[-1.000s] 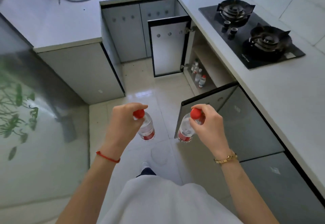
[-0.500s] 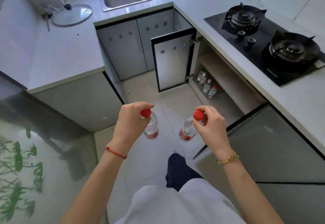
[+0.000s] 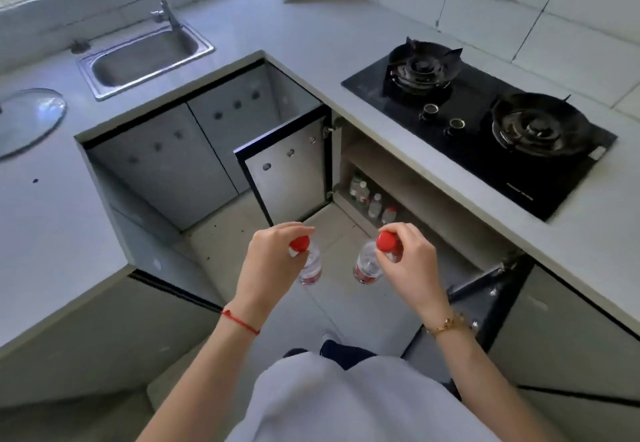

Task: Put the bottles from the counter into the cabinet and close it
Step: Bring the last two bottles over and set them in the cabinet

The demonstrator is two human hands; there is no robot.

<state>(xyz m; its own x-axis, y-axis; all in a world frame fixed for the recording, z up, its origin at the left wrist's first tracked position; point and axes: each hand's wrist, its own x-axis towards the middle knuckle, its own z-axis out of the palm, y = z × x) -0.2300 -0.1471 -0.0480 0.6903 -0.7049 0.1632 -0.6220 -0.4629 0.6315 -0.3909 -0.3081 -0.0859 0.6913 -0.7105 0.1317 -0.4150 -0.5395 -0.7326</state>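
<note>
My left hand (image 3: 268, 261) grips a clear bottle (image 3: 310, 268) by its red cap, and the bottle hangs upright over the floor. My right hand (image 3: 410, 265) holds a second clear bottle (image 3: 367, 266) the same way, by its red cap. Both bottles have red labels near the base. Ahead and to the right, the cabinet (image 3: 388, 178) under the stove counter stands open. Its left door (image 3: 289, 171) and its right door (image 3: 485, 297) are both swung out. Several red-capped bottles (image 3: 370, 199) stand in a row on the cabinet floor.
A black two-burner gas stove (image 3: 485, 119) sits on the right counter (image 3: 588, 233). A steel sink (image 3: 142, 60) with a tap is at the back left, and a glass pot lid (image 3: 27, 119) lies on the left counter. The tiled floor (image 3: 346, 230) runs between the counters.
The view has moved forward and turned toward the open cabinet, which is now closer. Both hands keep the same grip on the bottles and have come slightly nearer each other.
</note>
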